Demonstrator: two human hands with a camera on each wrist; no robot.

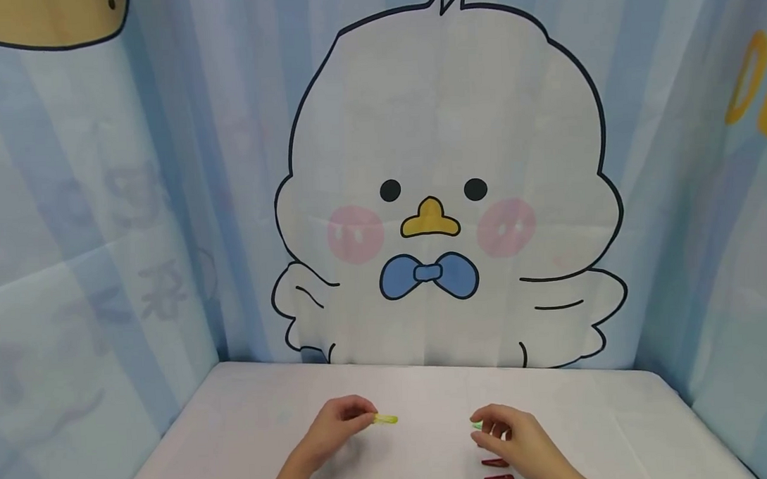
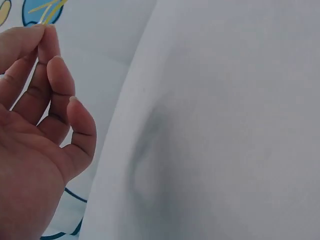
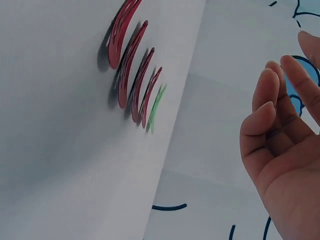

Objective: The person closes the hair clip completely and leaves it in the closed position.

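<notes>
My left hand (image 1: 339,426) pinches a yellow snap hair clip (image 1: 385,419) between thumb and forefinger, above the table. In the left wrist view the clip (image 2: 54,10) shows at the top edge, beyond the fingertips. My right hand (image 1: 514,436) holds nothing; its thumb and forefinger are apart and the other fingers are loosely bent. Below it a green hair clip (image 3: 157,109) lies at the far end of a row of several dark red hair clips (image 3: 134,70). The hand partly covers this row in the head view.
The clips lie on a white-covered table (image 1: 429,453). Behind it hangs a striped curtain (image 1: 249,202) with a big cartoon bird, and further curtains flank both sides close to the table's edges.
</notes>
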